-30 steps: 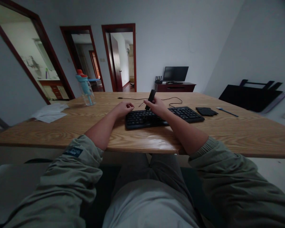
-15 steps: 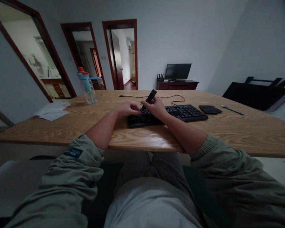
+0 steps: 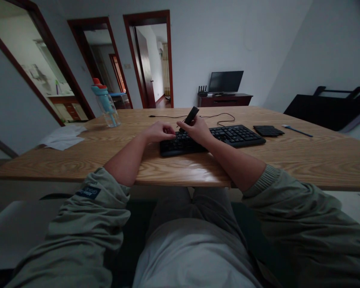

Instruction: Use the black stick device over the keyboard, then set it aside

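Observation:
A black keyboard [image 3: 240, 136] lies on the wooden table in front of me, slightly angled, its middle part covered by my right hand and wrist. My right hand [image 3: 198, 130] is closed around a flat black bar-shaped tool [image 3: 192, 115], which slants up and away over the keys; its lower end is too small to make out. Over the keyboard's left end, my left hand [image 3: 160, 133] has its fingers curled and thumb drawn in, with the fingertips at the keys. Whether something small sits between those fingers is hidden.
Right of the keyboard lie a stack of dark flat pieces [image 3: 268, 131] and a blue brush [image 3: 297, 130]. A cable [image 3: 220, 116] curls behind the keyboard. Toward the left stand a water bottle [image 3: 106, 104] and white tissues [image 3: 61, 138]. The table's front edge [image 3: 180, 183] is near me.
The view has tipped down a little, so the room and table sit higher in it. Both hands stay at the keyboard, the right still gripping the black tool.

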Motion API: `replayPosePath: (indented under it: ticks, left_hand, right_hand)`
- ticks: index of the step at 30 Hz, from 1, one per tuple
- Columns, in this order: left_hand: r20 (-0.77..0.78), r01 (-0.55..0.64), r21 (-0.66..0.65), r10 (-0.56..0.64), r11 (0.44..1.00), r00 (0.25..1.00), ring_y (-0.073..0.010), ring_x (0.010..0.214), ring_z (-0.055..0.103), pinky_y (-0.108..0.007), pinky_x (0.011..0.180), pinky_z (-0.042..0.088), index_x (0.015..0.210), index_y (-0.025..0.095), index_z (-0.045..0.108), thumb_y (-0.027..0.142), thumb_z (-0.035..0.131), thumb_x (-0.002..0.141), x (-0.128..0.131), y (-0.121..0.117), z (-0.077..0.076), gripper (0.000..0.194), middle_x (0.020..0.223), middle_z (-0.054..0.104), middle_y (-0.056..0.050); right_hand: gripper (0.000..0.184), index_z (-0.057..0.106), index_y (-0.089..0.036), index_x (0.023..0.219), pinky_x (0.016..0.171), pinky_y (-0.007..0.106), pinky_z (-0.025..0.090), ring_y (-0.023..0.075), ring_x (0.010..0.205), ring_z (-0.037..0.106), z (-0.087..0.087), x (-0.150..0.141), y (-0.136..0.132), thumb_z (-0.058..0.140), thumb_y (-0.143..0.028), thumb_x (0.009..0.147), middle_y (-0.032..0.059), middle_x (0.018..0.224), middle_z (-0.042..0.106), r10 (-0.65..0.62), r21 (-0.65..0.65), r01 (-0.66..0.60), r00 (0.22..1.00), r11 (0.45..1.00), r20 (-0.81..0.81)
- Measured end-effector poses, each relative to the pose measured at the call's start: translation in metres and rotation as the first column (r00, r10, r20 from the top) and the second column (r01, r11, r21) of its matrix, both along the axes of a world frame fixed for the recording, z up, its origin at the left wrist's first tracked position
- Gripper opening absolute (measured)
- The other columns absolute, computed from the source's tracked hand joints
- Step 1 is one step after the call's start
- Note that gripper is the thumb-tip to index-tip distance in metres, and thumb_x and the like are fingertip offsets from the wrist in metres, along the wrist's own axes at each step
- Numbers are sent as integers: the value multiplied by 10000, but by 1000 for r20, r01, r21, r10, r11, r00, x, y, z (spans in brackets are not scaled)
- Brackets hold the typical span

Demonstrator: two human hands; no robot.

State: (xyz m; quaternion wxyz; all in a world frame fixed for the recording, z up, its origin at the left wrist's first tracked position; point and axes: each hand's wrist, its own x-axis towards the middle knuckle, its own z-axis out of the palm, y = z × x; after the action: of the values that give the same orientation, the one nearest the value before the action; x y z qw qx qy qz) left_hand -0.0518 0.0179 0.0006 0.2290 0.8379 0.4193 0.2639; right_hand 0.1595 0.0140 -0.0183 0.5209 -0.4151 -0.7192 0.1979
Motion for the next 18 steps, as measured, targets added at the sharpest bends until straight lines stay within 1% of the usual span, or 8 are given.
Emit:
replayPosePath:
  ticks: [5, 10, 14, 18]
  left_hand:
    - [-3, 0, 8, 0, 1000, 1000, -143, 709, 614, -269, 675, 479, 831, 152, 742, 328, 758, 726, 2, -2, 1, 206, 773, 727, -32]
    - [-25, -28, 64, 30, 998, 999, -123, 659, 589, -248, 647, 470, 814, 150, 745, 260, 722, 745, 5, -7, 6, 132, 731, 719, -21]
    - [-47, -17, 43, 19, 999, 999, -131, 681, 600, -250, 650, 472, 838, 146, 751, 271, 716, 747, 5, -6, 5, 159, 761, 729, -29]
    - [-56, -5, 29, 7, 1000, 998, -144, 700, 603, -263, 648, 469, 874, 145, 751, 310, 725, 737, 3, -4, 4, 216, 782, 726, -36]
  right_hand:
    - [448, 620, -166, 854, 678, 312, 484, 206, 740, 638, 2, 0, -2, 700, -597, 756, 86, 821, 705, -38, -5, 38, 999, 999, 13]
    - [421, 641, -168, 881, 704, 323, 499, 221, 787, 664, 2, -1, -3, 706, -569, 769, 102, 893, 721, -26, -12, 26, 1000, 1000, 14]
    - [429, 645, -169, 889, 714, 333, 510, 226, 796, 666, 1, -1, -2, 709, -575, 764, 108, 904, 723, -49, -2, 49, 998, 999, 32]
    - [440, 633, -174, 894, 702, 326, 507, 215, 766, 655, 0, -1, -1, 716, -582, 755, 96, 871, 719, -68, 11, 68, 997, 998, 39]
